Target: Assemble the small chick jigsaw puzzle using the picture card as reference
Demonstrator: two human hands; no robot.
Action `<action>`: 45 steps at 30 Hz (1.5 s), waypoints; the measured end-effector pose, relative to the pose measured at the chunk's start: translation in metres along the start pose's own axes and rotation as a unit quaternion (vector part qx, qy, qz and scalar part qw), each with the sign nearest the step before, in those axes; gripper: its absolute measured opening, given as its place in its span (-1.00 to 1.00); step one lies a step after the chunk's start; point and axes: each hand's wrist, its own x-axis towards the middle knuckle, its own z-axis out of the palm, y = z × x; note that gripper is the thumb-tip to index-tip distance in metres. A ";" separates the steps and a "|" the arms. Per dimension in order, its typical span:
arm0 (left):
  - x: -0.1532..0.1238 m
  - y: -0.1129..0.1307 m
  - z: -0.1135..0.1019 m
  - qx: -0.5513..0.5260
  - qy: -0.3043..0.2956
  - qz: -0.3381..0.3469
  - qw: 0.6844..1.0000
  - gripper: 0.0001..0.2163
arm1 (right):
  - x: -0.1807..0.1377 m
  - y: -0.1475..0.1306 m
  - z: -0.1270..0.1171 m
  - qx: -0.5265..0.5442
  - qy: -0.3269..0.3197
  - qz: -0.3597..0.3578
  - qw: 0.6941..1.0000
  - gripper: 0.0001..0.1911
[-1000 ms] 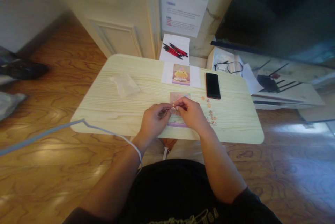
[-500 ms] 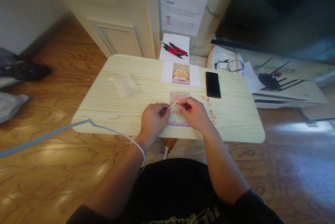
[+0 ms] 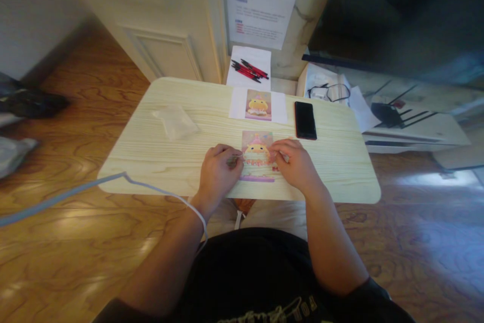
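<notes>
A partly assembled jigsaw puzzle [image 3: 257, 139] lies flat on the table between my hands. It shows a yellow cartoon figure with a pink hat; bare tabletop shows through gaps in its lower part. My left hand [image 3: 220, 171] is at the puzzle's left edge, thumb and forefinger pinched together at a thin pale bit too small to name. At the right edge is my right hand [image 3: 297, 164], fingers closed in a pinch whose contents I cannot make out. Behind the puzzle, a matching printed picture [image 3: 258, 105] lies on white paper. Loose puzzle pieces [image 3: 275, 168] are partly hidden by my right hand.
A black phone [image 3: 305, 120] lies on the table [image 3: 143, 156] to the right, and a crumpled translucent bag [image 3: 177, 121] to the left. Several red and black pens [image 3: 250, 70] rest on paper behind. A pale strap [image 3: 151, 188] runs from my left wrist.
My right hand has moved right, from over the puzzle to its right edge, uncovering the figure's face. My left hand stays at the left edge. The view has shifted slightly.
</notes>
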 end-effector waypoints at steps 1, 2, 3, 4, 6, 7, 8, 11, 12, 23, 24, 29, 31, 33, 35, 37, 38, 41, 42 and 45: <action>0.000 0.000 0.001 0.000 0.001 0.001 1.000 -0.84 | 0.001 -0.002 0.005 -0.009 -0.021 -0.023 0.999 -0.65; 0.000 -0.001 0.001 0.000 0.002 0.002 1.000 -0.84 | 0.003 -0.004 0.010 -0.015 -0.043 -0.040 0.998 -0.60; 0.000 -0.001 0.001 0.002 0.001 0.002 1.000 -0.85 | 0.004 -0.004 0.016 -0.023 -0.060 -0.049 0.997 -0.56; 0.000 -0.001 0.002 0.005 -0.001 0.001 1.000 -0.85 | 0.005 -0.005 0.021 -0.030 -0.077 -0.050 0.995 -0.52; 0.000 0.000 0.002 0.010 -0.007 -0.002 1.000 -0.86 | 0.006 -0.003 0.026 -0.035 -0.098 -0.052 0.993 -0.44; 0.000 0.000 0.002 0.011 -0.008 -0.004 1.000 -0.86 | 0.006 -0.001 0.026 -0.030 -0.098 -0.054 0.993 -0.40; 0.000 0.000 0.002 0.010 -0.009 -0.006 1.000 -0.86 | 0.005 0.000 0.025 -0.023 -0.088 -0.056 0.994 -0.39; 0.000 0.001 0.001 -0.001 -0.004 -0.005 1.000 -0.86 | -0.001 0.000 0.016 -0.013 -0.031 -0.048 0.998 -0.45; 0.000 0.001 0.001 -0.005 -0.002 -0.002 1.000 -0.86 | -0.004 -0.003 0.014 -0.022 -0.022 -0.048 0.998 -0.49; 0.001 0.000 0.002 0.007 -0.011 0.026 1.000 -0.86 | -0.038 -0.024 0.025 -0.032 -0.138 -0.097 0.985 -0.47; 0.001 0.001 0.002 0.006 -0.012 0.026 1.000 -0.86 | -0.039 -0.022 0.023 -0.026 -0.135 -0.097 0.986 -0.47; 0.002 0.002 0.002 -0.007 -0.025 0.025 0.999 -0.85 | -0.046 -0.016 0.014 -0.017 -0.120 -0.089 0.989 -0.48; 0.002 0.001 0.002 -0.013 -0.034 0.024 0.999 -0.86 | -0.048 -0.014 0.012 -0.016 -0.112 -0.084 0.990 -0.49; 0.002 0.001 0.001 -0.026 -0.044 0.024 0.998 -0.86 | -0.049 -0.011 0.010 -0.011 -0.105 -0.078 0.991 -0.50; 0.003 0.001 0.000 -0.038 -0.043 0.019 0.998 -0.84 | -0.050 -0.007 0.007 -0.007 -0.093 -0.069 0.993 -0.51; 0.004 0.002 -0.001 -0.036 -0.032 0.013 0.999 -0.82 | -0.050 -0.003 0.003 -0.008 -0.073 -0.060 0.996 -0.53; 0.004 0.003 -0.001 -0.030 -0.029 0.014 0.999 -0.80 | -0.050 -0.001 0.001 -0.009 -0.061 -0.056 0.996 -0.55; 0.004 0.005 0.001 -0.001 -0.050 0.027 0.998 -0.77 | -0.049 0.002 -0.006 -0.011 -0.034 -0.047 0.998 -0.60; 0.004 0.005 0.001 0.010 -0.061 0.030 0.998 -0.77 | -0.048 0.003 -0.008 -0.010 -0.029 -0.045 0.999 -0.61; 0.004 0.007 0.003 0.034 -0.078 0.032 0.996 -0.75 | -0.048 0.002 -0.009 -0.008 -0.017 -0.041 0.999 -0.62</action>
